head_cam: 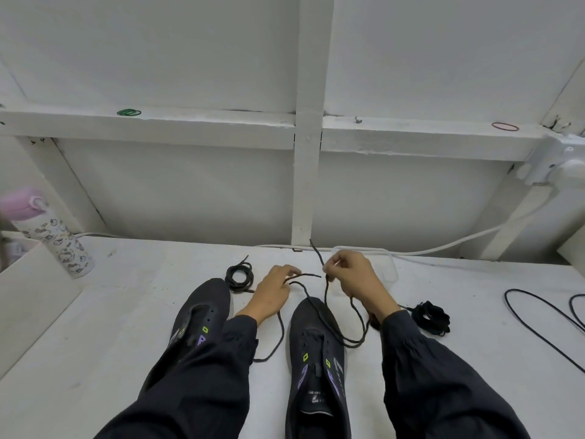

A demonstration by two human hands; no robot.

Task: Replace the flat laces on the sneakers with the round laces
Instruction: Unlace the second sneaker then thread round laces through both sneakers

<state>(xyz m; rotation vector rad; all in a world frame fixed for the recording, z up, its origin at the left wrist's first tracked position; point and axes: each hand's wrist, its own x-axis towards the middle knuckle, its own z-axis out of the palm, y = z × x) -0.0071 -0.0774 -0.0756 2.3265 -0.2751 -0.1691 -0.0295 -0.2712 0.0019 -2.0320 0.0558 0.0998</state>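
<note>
Right sneaker [316,359] tongue label unreadable; left hand [273,294], right hand [354,277] each pinch round lace [281,324] ends.

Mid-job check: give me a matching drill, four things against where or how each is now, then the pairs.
1 left sneaker
2 right sneaker
3 coiled lace
4 lace bundle

A beside the right sleeve
B its lace pinched by left hand and right hand
C eyelets empty
D beyond the left sneaker's toe

Pairs: 1-C, 2-B, 3-D, 4-A
</note>
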